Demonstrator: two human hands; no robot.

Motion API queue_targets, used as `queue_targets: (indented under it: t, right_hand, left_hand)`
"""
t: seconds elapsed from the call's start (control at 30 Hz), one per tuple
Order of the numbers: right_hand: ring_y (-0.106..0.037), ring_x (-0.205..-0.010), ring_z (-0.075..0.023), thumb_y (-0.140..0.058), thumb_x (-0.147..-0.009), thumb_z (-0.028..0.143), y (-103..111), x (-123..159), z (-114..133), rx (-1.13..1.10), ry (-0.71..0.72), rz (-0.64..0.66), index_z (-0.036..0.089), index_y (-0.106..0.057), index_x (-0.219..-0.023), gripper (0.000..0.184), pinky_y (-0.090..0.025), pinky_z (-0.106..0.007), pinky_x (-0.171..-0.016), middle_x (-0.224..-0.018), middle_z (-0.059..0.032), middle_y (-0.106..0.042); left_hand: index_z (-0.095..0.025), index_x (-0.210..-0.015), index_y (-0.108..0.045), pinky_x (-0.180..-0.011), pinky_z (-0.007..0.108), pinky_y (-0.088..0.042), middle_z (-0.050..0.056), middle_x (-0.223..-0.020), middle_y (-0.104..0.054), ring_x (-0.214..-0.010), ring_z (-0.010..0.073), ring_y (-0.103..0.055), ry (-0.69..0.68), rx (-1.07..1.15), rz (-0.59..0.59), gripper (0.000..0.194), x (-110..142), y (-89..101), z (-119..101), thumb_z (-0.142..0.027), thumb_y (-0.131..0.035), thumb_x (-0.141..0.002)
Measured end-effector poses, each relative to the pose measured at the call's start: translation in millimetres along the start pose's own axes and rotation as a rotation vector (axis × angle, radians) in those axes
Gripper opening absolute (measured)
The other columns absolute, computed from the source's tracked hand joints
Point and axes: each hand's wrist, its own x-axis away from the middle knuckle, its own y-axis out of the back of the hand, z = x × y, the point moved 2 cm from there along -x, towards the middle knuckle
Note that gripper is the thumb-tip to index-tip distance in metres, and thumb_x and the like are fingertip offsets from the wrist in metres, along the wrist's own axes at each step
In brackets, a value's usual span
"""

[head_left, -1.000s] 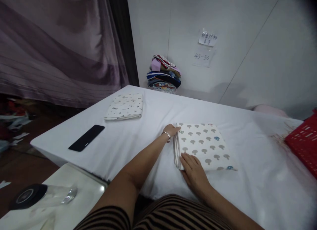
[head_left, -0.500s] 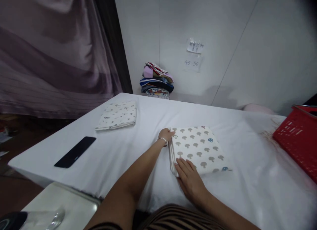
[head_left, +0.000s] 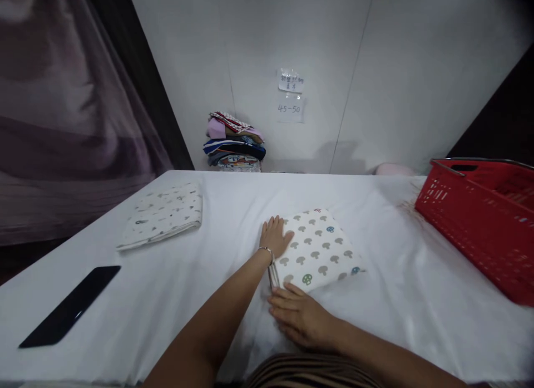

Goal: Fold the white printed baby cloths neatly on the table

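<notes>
On white table (head_left: pixel 233 199), cloth (head_left: pixel 312 243), pale wall (head_left: pixel 308 32)

A red basket (head_left: pixel 475 232) and a black slab (head_left: pixel 72 305) lie well apart.

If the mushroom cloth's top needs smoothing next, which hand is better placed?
Likely the left hand: it lies partly over the cloth; the right hand is mostly off it, at the near-left corner.

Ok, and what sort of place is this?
Probably an indoor workroom, though I can't be certain: there's a white-covered table with a folded mushroom-print cloth, a stack of folded fabrics beyond it, and a handwritten "45-50" sheet on the wall.
</notes>
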Motion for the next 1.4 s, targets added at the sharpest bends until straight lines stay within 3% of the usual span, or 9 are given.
queue_targets:
  t: [0.17, 0.3, 0.5, 0.73, 0.83, 0.93, 1.03, 1.2, 1.4]
  right_hand:
    - [-0.019, -0.138, -0.0179, -0.038, -0.091, 0.027, 42.4, 0.2, -42.1, 0.075, -0.204, -0.191, 0.020, -0.033, -0.139, 0.049, -0.023, -0.046, -0.111, -0.145, -0.0068, -0.035]
    - [-0.018, -0.137, -0.0269, -0.037, -0.091, 0.043, 29.1, 4.1, -80.3, 0.161, -0.454, -0.010, 0.012, -0.033, -0.140, 0.057, -0.023, -0.053, -0.108, -0.146, -0.0151, -0.028]
    - [-0.012, -0.139, -0.0270, -0.027, -0.093, 0.051, 3.3, 9.0, -87.0, 0.175, -0.496, 0.124, 0.013, -0.031, -0.141, 0.062, -0.017, -0.051, -0.110, -0.149, -0.0132, -0.022]
    - [-0.021, -0.136, -0.0276, -0.036, -0.090, 0.047, 21.7, 3.7, -96.9, 0.049, -0.470, 0.140, 0.019, -0.036, -0.139, 0.057, -0.023, -0.051, -0.107, -0.146, -0.0117, -0.030]
    - [-0.030, -0.133, -0.0246, -0.034, -0.092, 0.040, 40.0, 0.8, -126.5, 0.038, -0.520, 0.054, 0.022, -0.044, -0.134, 0.046, -0.026, -0.047, -0.106, -0.142, -0.0089, -0.039]
    - [-0.020, -0.137, -0.0267, -0.035, -0.091, 0.040, 49.9, 3.5, -164.7, 0.163, -0.712, -0.031, 0.017, -0.038, -0.137, 0.052, -0.020, -0.049, -0.108, -0.147, -0.0108, -0.029]
    - [-0.014, -0.138, -0.0278, -0.036, -0.090, 0.046, 44.6, 9.0, -191.8, 0.170, -0.832, 0.019, 0.015, -0.034, -0.139, 0.058, -0.023, -0.048, -0.107, -0.150, -0.0106, -0.022]
    - [-0.014, -0.139, -0.0249, -0.040, -0.087, 0.049, 43.9, 19.0, -201.8, -0.026, -0.833, -0.010, 0.016, -0.037, -0.138, 0.061, -0.022, -0.041, -0.109, -0.150, -0.0094, -0.023]
    - [-0.040, -0.128, -0.0244, -0.048, -0.081, 0.050, 54.4, 57.7, -197.5, -0.335, -1.136, -0.274, 0.015, -0.035, -0.140, 0.069, -0.032, -0.036, -0.105, -0.142, -0.0113, -0.039]
  left_hand:
    - [-0.014, -0.141, -0.027, -0.113, 0.043, -0.005, 0.010, -0.151, -0.019, -0.140, 0.0249, -0.010, -0.010, -0.032, -0.019, 0.068, 0.2, -2.3, 2.8, -0.054, -0.028, -0.087]
    - [-0.013, -0.142, -0.026, -0.113, 0.043, -0.006, 0.009, -0.151, -0.019, -0.140, 0.0243, -0.010, -0.016, -0.052, -0.021, 0.069, -0.7, -2.1, 3.9, -0.055, -0.027, -0.087]
    - [-0.012, -0.142, -0.027, -0.113, 0.047, -0.008, 0.011, -0.152, -0.016, -0.140, 0.0263, -0.009, 0.046, -0.069, 0.066, 0.072, 1.5, 13.9, -10.3, -0.058, -0.026, -0.086]
    - [-0.012, -0.140, -0.031, -0.114, 0.043, -0.006, 0.011, -0.151, -0.020, -0.140, 0.0240, -0.009, -0.117, -0.125, -0.006, 0.071, 39.2, -0.1, -28.1, -0.058, -0.025, -0.087]
    - [-0.012, -0.140, -0.031, -0.114, 0.044, -0.005, 0.010, -0.151, -0.019, -0.140, 0.0240, -0.008, -0.123, -0.124, -0.013, 0.072, 44.4, -9.3, -21.9, -0.060, -0.025, -0.087]
    - [-0.012, -0.140, -0.031, -0.114, 0.044, -0.005, 0.010, -0.151, -0.020, -0.140, 0.0241, -0.007, -0.129, -0.115, -0.015, 0.074, 43.1, -9.9, -19.4, -0.062, -0.024, -0.086]
    - [-0.012, -0.141, -0.030, -0.114, 0.044, -0.005, 0.010, -0.151, -0.020, -0.140, 0.0234, -0.008, -0.127, -0.106, -0.010, 0.073, 42.0, -7.4, -20.6, -0.060, -0.025, -0.087]
    - [-0.013, -0.140, -0.032, -0.114, 0.043, -0.003, 0.009, -0.150, -0.022, -0.140, 0.0231, -0.009, -0.113, -0.072, -0.005, 0.071, 43.2, -6.4, -22.5, -0.059, -0.029, -0.086]
    - [-0.012, -0.140, -0.028, -0.113, 0.045, -0.010, 0.010, -0.152, -0.014, -0.140, 0.0253, -0.006, 0.086, 0.064, -0.123, 0.069, 49.3, -7.0, -12.6, -0.054, -0.035, -0.086]
